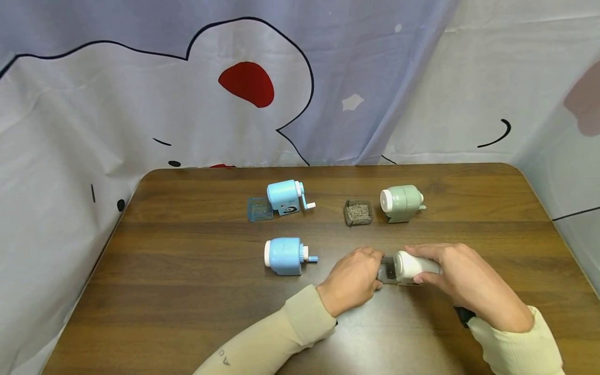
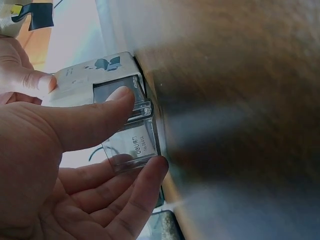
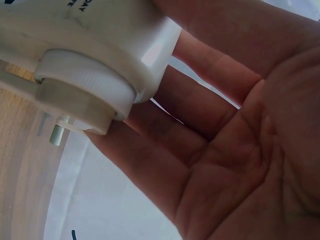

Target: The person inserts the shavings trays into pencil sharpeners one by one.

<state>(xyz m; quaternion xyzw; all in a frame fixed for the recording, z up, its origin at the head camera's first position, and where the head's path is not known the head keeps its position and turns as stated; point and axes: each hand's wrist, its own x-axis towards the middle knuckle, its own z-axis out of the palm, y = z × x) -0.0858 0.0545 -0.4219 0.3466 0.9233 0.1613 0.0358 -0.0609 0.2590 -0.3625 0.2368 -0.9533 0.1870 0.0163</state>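
My right hand (image 1: 469, 281) holds the body of a white pencil sharpener (image 1: 411, 264) on the table, its crank end facing the right wrist view. With thumb and fingertips, my left hand (image 1: 352, 281) pinches the clear smoky shavings tray (image 2: 132, 142), which stands partly out of the sharpener's left end. Little or nothing shows inside that tray. Behind my hands, another smoky tray (image 1: 358, 213) full of shavings lies left of a green pencil sharpener (image 1: 403, 202).
A light blue pencil sharpener (image 1: 283, 194) with a panda print stands at the back, a blue clear tray (image 1: 260, 209) beside its left side. Nearer stands a second blue sharpener (image 1: 284, 255), left of my left hand. A printed curtain (image 1: 351, 104) hangs behind the wooden table (image 1: 187, 312).
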